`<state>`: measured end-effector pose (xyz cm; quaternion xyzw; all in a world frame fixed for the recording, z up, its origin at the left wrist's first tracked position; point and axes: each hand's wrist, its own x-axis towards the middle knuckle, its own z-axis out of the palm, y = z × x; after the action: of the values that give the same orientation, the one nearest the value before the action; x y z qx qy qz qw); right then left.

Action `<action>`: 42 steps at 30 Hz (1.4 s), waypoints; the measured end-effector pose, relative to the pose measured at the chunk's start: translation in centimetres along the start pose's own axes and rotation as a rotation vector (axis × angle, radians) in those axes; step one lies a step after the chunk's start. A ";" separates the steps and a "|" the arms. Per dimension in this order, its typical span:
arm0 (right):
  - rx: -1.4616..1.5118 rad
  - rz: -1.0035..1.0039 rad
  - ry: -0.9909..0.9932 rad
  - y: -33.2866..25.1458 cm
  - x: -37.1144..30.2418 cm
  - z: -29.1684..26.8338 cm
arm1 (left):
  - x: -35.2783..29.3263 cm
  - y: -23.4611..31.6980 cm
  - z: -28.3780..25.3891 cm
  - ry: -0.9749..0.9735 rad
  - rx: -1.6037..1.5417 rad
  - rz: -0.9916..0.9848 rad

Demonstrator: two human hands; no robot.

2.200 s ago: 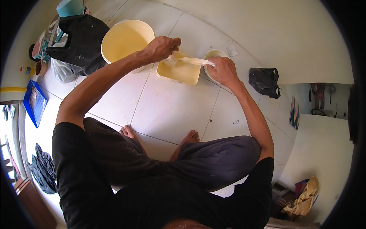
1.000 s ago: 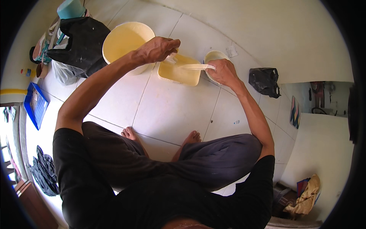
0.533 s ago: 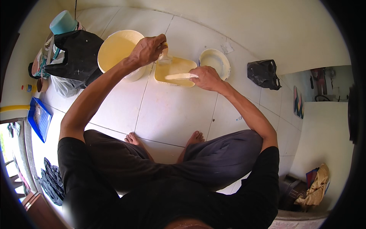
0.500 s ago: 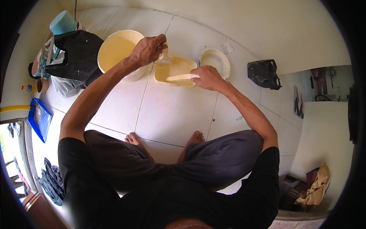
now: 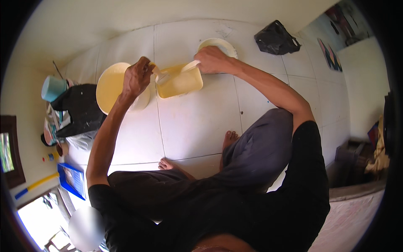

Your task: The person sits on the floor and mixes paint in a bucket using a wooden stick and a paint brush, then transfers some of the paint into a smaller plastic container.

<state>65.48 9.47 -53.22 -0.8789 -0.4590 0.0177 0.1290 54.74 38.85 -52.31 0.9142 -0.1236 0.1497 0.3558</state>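
A yellow rectangular tub sits on the white tiled floor in front of me. My left hand grips the handle of a small spoon-like tool whose end dips into the tub's left side. My right hand holds a pale flat spatula that lies across the tub's far right corner. A large round yellow bowl stands just left of the tub, partly behind my left hand. A small white bowl sits beyond my right hand.
A black bag lies at the far right by the wall. At the left are a black bag, a teal cup and a blue flat pack. My bare feet rest on the tiles below the tub.
The view has swung, so everything sits further left and turned. My right hand has moved from the small bowl onto the tub's corner with the spatula. My left hand stays at the tub's left side.
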 end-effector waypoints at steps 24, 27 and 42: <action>0.023 -0.014 -0.230 -3.5 0.6 -1.3 | -0.1 -0.7 -0.4 0.040 0.017 -0.152; 0.041 0.034 -0.141 -3.4 -0.3 -0.9 | 0.7 0.4 -0.3 0.027 0.041 -0.079; 0.021 -0.094 -0.188 -5.5 -0.7 -1.1 | -0.9 -0.4 0.9 0.180 -0.019 -0.028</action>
<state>60.85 11.70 -50.91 -0.8495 -0.5094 0.0988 0.0955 54.16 38.63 -53.54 0.8953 -0.0800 0.2249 0.3762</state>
